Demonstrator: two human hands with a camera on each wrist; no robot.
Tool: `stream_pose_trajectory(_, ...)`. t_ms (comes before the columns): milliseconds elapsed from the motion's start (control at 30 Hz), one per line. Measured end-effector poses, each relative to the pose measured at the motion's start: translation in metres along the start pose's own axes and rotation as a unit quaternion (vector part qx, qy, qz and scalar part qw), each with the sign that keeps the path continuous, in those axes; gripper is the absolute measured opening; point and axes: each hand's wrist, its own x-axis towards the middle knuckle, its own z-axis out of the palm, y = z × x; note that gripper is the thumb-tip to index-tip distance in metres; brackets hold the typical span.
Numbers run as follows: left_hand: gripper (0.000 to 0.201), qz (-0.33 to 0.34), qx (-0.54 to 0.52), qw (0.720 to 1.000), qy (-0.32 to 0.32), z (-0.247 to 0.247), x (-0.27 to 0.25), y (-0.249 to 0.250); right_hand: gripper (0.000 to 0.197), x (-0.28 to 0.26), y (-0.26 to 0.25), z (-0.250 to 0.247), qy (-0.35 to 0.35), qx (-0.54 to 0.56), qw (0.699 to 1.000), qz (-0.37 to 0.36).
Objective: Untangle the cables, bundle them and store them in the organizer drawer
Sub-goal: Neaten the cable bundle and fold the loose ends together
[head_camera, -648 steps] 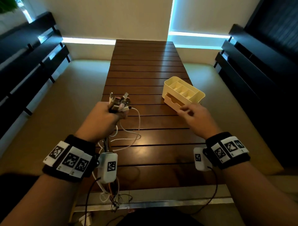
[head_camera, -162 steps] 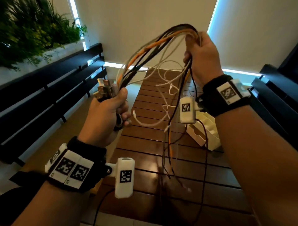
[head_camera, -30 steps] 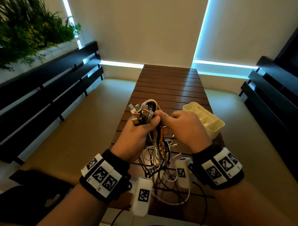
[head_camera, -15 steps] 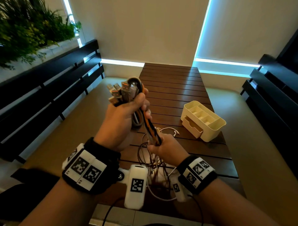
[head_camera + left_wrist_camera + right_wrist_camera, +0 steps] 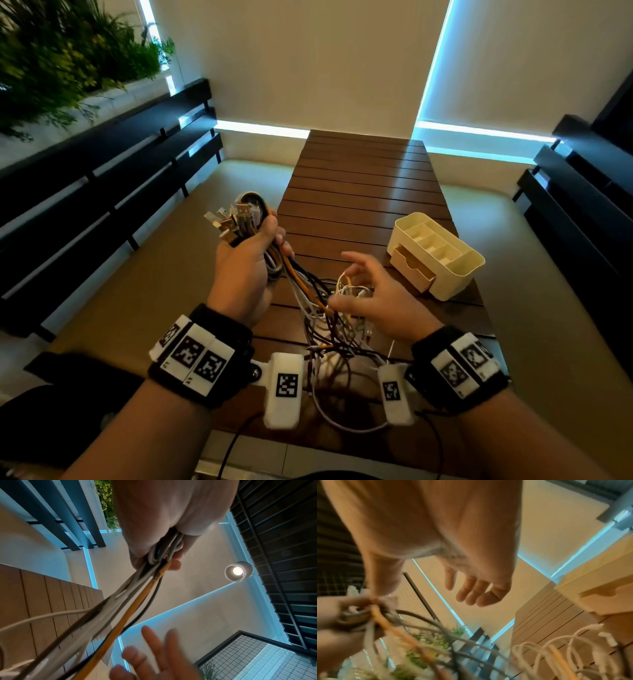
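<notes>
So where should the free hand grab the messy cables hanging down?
Probably just below the left hand, where the cables leave the fist still packed together, before they fan into loose loops over the table. The open right hand is beside them, so come from the right and wrap around.

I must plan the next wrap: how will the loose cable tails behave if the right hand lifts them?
Probably floppy: the cable tails sag from the left hand in tangled loops. Likely light. They may snag together when the open right hand lifts.
</notes>
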Motion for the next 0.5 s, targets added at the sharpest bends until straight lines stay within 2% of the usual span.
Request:
stream_pose_trajectory(67,0.008,0.005,0.003,1.0,-0.002,0.002,-0.002,-0.002,0.073,-0.008,-0.015,0.006,0.044,0.088,0.995,0.011)
stream_pose_trajectory(100,0.009,0.006,0.002,1.0,-0.007,0.004,-0.003,-0.003,0.072,-0.01,-0.022,0.01,0.028,0.124,0.991,0.036)
stream_pose_trajectory(167,0.01,0.003,-0.004,1.0,-0.027,0.01,-0.007,-0.004,0.079,-0.011,-0.033,0.022,-0.05,0.191,0.974,0.11)
stream_pose_trajectory(267,0.011,-0.016,-0.03,0.997,-0.073,0.017,-0.015,-0.001,0.087,-0.001,-0.025,0.035,-0.124,0.282,0.925,0.223)
stream_pose_trajectory(333,0.011,-0.025,-0.043,0.994,-0.101,0.021,-0.021,0.003,0.099,0.005,-0.016,0.039,-0.146,0.319,0.9,0.257)
stream_pose_trajectory(400,0.012,-0.023,-0.041,0.992,-0.118,0.023,-0.025,0.005,0.101,0.008,-0.01,0.042,-0.145,0.369,0.883,0.25)
stream_pose_trajectory(500,0.014,-0.02,-0.02,0.992,-0.122,0.016,-0.026,0.003,0.091,0.018,-0.011,0.037,-0.044,0.444,0.872,0.198)
